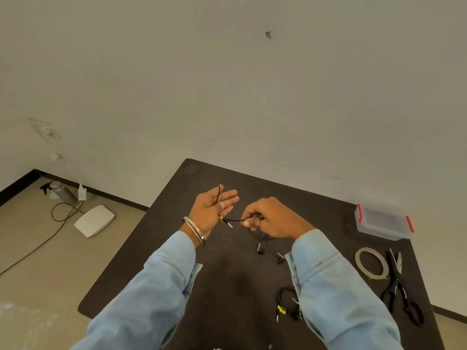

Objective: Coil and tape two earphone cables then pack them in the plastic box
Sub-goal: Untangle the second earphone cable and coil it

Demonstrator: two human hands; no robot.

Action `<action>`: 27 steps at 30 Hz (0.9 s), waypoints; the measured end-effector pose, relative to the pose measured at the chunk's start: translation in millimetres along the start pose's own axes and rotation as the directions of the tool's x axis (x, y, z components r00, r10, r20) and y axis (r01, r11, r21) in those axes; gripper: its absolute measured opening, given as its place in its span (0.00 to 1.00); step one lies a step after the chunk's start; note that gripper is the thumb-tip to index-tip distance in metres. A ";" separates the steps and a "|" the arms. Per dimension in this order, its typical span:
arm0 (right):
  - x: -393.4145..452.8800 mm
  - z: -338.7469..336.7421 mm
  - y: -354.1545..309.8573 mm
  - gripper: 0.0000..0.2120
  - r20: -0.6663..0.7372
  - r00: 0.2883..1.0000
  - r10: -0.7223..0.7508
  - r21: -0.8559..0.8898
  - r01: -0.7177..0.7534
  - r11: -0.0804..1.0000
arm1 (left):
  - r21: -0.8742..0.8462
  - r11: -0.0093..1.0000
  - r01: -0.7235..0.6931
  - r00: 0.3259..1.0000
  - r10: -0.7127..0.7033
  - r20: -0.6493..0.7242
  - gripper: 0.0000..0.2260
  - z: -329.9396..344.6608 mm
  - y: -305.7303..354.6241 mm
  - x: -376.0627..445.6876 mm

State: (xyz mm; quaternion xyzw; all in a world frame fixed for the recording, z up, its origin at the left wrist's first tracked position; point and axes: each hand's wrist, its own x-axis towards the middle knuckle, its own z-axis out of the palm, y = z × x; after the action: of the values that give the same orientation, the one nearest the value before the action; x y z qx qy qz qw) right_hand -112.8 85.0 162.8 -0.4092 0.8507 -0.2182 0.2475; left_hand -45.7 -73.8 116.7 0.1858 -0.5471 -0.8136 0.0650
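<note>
A black earphone cable (pixel 235 220) with a yellow-marked plug stretches between my hands above the dark table (pixel 227 279). My left hand (pixel 212 210) is raised palm up, fingers extended, with the cable running over the fingers and pinned by the thumb. My right hand (pixel 267 218) pinches the cable further along; its earbuds (pixel 260 251) hang down onto the table. A second earphone (pixel 286 303), coiled, lies near my right sleeve. The clear plastic box (pixel 384 221) with red clips stands lidded at the far right.
A roll of tape (pixel 371 262) and black scissors (pixel 401 291) lie at the table's right edge. On the floor to the left sit a white flat device (pixel 94 220), a spray bottle (pixel 62 192) and a dark cord. A wall stands right behind the table.
</note>
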 end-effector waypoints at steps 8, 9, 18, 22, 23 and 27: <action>-4.2 3.3 -1.8 0.08 0.090 0.996 0.000 -0.044 0.004 0.999 | -0.394 0.918 0.044 0.998 -0.062 -0.032 0.16 -13.9 6.9 2.1; -4.5 2.6 -0.8 0.08 0.089 0.996 0.007 -0.059 -0.002 0.998 | -0.372 0.926 0.057 0.997 -0.069 -0.018 0.17 -15.1 6.6 2.7; -4.2 4.1 -11.2 0.07 0.146 0.987 -0.072 -0.060 0.081 0.995 | 0.141 0.990 -0.002 0.989 -0.018 0.144 0.25 -3.9 -17.0 2.1; -0.1 -15.0 -1.6 0.05 -0.121 0.987 -0.106 -0.016 0.104 0.994 | 0.234 0.969 -0.077 0.882 -0.043 0.469 0.20 2.3 -18.9 -8.4; 0.4 -20.3 1.3 0.04 -0.184 0.978 -0.100 0.021 0.106 0.994 | 0.207 0.977 -0.055 0.842 -0.066 0.536 0.20 4.1 -18.3 -11.4; 3.5 -33.1 15.8 0.02 -0.322 0.946 -0.040 0.183 0.103 0.978 | 0.087 0.996 0.036 0.790 -0.081 0.608 0.19 8.9 -15.8 -15.2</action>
State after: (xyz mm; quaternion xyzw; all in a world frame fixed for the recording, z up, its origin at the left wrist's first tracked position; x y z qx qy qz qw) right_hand -143.8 96.8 178.7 -0.3730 0.8381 -0.3730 0.1389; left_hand -33.5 -55.2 108.7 -0.0678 -0.5613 -0.8116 -0.1469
